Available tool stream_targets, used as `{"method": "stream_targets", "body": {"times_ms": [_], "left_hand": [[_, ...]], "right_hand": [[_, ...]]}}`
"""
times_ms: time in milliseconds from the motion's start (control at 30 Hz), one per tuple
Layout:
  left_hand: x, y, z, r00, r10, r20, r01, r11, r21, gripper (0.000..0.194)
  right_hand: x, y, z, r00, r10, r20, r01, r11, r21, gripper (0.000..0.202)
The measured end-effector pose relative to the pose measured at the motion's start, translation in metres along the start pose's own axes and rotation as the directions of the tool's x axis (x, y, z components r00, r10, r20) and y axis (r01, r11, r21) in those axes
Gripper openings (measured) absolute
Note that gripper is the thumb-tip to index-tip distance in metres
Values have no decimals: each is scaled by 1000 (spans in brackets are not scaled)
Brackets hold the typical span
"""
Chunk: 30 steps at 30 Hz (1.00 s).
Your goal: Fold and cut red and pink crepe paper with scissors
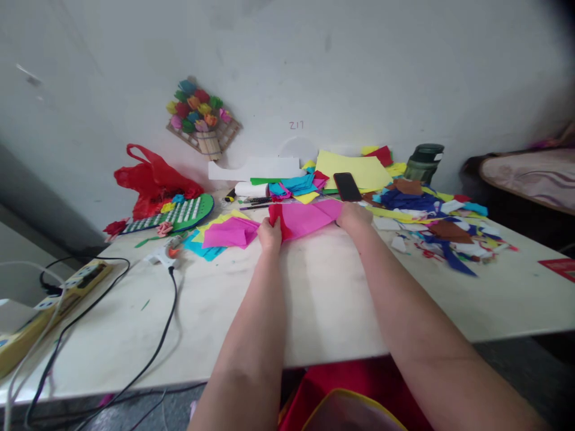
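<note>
A pink sheet of paper (309, 219) is stretched between my two hands above the middle of the white table. My left hand (270, 234) is closed on its left end, where a red strip of paper (279, 221) shows beside the pink. My right hand (354, 216) is closed on the right end of the pink sheet, just below a black phone (347, 187). Left of my left hand, pink sheets (230, 232) lie over yellow and blue ones (204, 246).
Paper scraps (449, 227) and a dark green bottle (424, 163) are at the right. A red plastic bag (155, 176), a green board (191, 214), a white plug (165, 256) with a cable and a power strip (67, 305) are at the left.
</note>
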<state>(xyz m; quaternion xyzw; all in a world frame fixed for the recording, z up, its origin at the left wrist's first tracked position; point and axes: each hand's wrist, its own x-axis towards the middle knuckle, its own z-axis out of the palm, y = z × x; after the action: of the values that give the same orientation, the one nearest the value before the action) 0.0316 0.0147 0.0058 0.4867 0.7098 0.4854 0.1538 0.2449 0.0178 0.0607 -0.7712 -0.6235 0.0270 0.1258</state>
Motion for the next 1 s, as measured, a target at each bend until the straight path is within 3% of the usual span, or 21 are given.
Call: {"method": "stream_targets", "body": {"times_ms": [267, 500, 600, 700, 733, 833, 1000], "left_hand": [[-2, 5, -3, 999, -20, 30, 16, 991, 131, 24], [-3, 7, -5, 999, -17, 43, 10, 985, 171, 23], [-2, 5, -4, 999, -8, 42, 1, 986, 168, 22], [-1, 3, -2, 999, -2, 46, -4, 992, 125, 22], [0, 1, -2, 999, -2, 50, -3, 995, 104, 22], [1, -1, 0, 998, 3, 63, -5, 999, 35, 25], [0, 0, 0, 998, 10, 64, -11, 1000, 4, 26]], "right_hand": [[13, 22, 2, 986, 164, -36, -164, 986, 20, 36], [15, 31, 5, 923, 298, -243, -242, 942, 234, 44], [14, 20, 7, 945, 217, -244, -120, 925, 360, 38], [10, 0, 13, 999, 40, 4, -36, 818, 574, 32], [7, -8, 15, 993, -28, 113, -51, 768, 639, 32], [-6, -30, 21, 953, -208, 218, -33, 646, 763, 30], [-22, -54, 27, 948, -288, 138, 70, 609, 790, 33]]}}
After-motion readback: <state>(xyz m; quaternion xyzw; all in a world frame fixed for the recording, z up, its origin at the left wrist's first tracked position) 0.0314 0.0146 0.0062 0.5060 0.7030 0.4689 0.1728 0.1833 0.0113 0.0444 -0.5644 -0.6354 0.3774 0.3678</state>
